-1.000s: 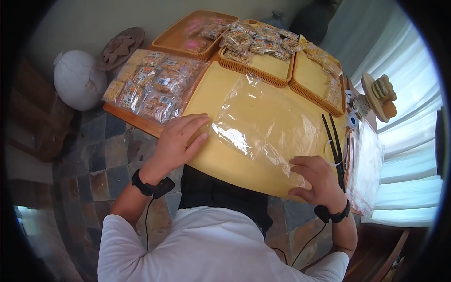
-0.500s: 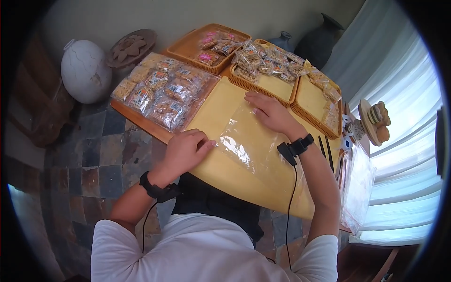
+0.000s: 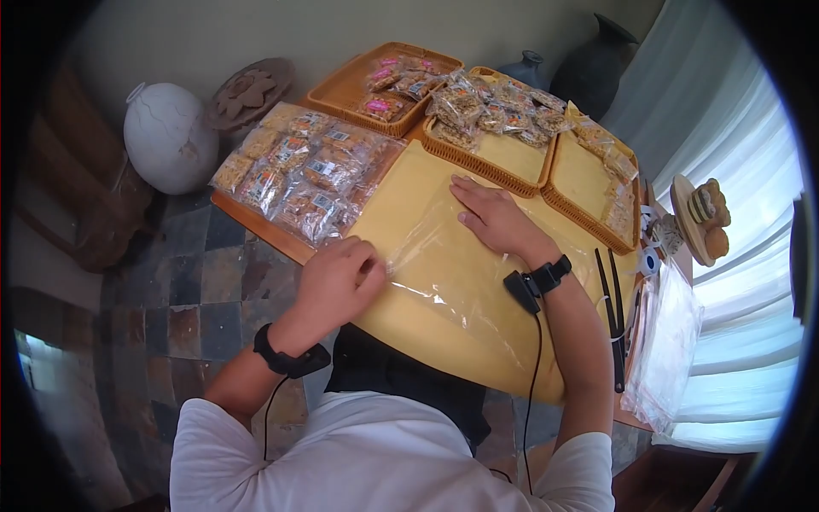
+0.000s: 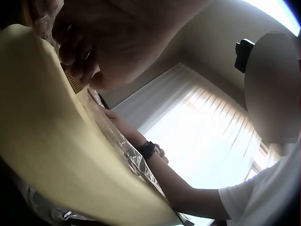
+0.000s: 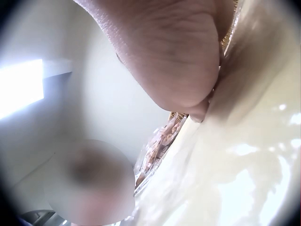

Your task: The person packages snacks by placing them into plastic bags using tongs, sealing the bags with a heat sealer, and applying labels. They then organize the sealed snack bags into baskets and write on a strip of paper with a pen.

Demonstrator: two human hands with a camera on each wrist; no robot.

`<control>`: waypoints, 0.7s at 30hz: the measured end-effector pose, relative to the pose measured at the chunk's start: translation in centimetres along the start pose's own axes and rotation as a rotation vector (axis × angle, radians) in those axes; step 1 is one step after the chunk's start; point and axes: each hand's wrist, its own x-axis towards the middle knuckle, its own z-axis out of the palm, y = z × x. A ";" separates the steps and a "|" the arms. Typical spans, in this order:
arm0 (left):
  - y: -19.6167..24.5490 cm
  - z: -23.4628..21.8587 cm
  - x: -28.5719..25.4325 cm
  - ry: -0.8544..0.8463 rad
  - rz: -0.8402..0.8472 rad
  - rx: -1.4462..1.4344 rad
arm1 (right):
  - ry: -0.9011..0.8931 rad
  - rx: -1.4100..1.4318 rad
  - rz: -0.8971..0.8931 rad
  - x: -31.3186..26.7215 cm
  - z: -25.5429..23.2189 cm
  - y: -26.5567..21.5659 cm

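Note:
A clear plastic bag (image 3: 452, 282) lies on the yellow sheet (image 3: 409, 183) in the head view, its glossy creases catching light. At its left edge my left hand (image 3: 339, 277) has curled fingers and thumb, pinching the film; the fingertips are partly hidden. My right hand (image 3: 496, 218) rests flat on the bag's upper part, fingers extended leftward. The right wrist view shows this hand (image 5: 174, 56) low against the shiny film, and the left wrist view shows my left hand (image 4: 113, 42) with bent fingers above the sheet's edge.
Packed snacks (image 3: 294, 171) lie at the left. Behind are a tray (image 3: 345, 90) and two baskets (image 3: 486, 167) (image 3: 589, 215) holding packets. Black tongs (image 3: 612, 316), a tape roll (image 3: 649, 261) and stacked clear bags (image 3: 664, 341) are at the right.
My right hand has moved from the bag's lower right to its upper part. My left hand has moved slightly down, its fingers more curled, and the bag's creases have shifted.

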 end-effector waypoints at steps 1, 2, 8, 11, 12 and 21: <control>0.7 -0.1 0.6 0.028 0.061 -0.001 | -0.023 -0.030 0.003 -0.3 -0.1 0.2; 1.5 -0.3 1.6 0.068 0.107 0.021 | -0.045 -0.052 -0.025 0.2 0.1 0.3; -0.8 7.1 6.2 -0.116 0.579 -0.110 | -0.074 -0.057 -0.034 1.0 0.0 2.1; -2.4 10.5 6.9 -0.297 0.621 -0.044 | -0.175 -0.113 0.013 1.6 -0.6 0.8; -2.8 11.3 6.8 -0.282 0.585 -0.018 | -0.183 -0.103 -0.032 1.7 -0.3 0.9; -2.9 10.6 5.4 -0.429 0.451 -0.173 | -0.301 -0.266 0.119 0.3 -1.0 3.4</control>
